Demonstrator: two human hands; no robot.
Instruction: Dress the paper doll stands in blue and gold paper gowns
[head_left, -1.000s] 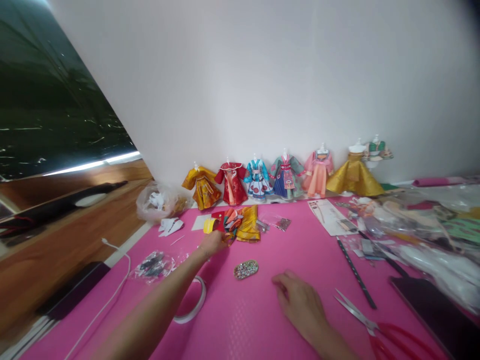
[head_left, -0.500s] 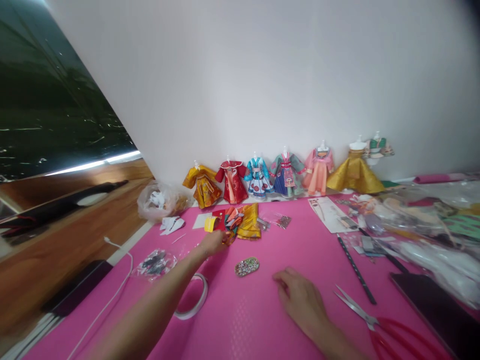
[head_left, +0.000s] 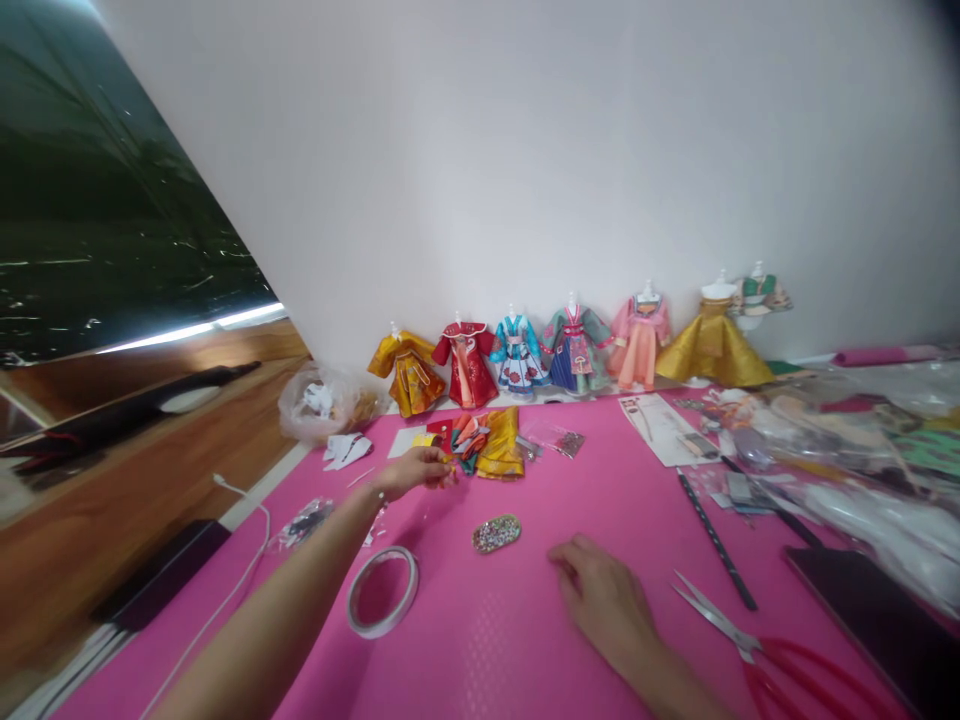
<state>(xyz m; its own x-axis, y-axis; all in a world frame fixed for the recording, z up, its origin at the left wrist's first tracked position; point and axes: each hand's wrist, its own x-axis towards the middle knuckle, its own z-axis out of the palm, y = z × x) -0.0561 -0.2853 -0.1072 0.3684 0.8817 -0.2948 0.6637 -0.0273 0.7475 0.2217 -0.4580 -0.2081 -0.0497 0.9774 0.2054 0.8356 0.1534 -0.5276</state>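
1. Folded paper pieces (head_left: pixel 484 446), a colourful heap of red, orange, teal and gold, lie on the pink counter (head_left: pixel 525 640) just below a row of finished paper dresses (head_left: pixel 570 350) that stands along the wall.
2. Judging by that row, several dresses already look complete, while the heap looks unassembled; scissors (head_left: pixel 750 645), a tape roll (head_left: pixel 382 592) and a beaded oval piece (head_left: pixel 496 533) lie untouched.
3. Left hand (head_left: pixel 415 468) is stretched out to the near left edge of the heap, its fingers (head_left: pixel 442 470) drawn together as if pinching something small; what they hold, if anything, is too small to tell.
4. Right hand (head_left: pixel 607 600) rests palm down on the counter, well apart from the heap, fingers loosely curled and holding nothing, with the beaded piece near its fingertips and the scissors just to its right.
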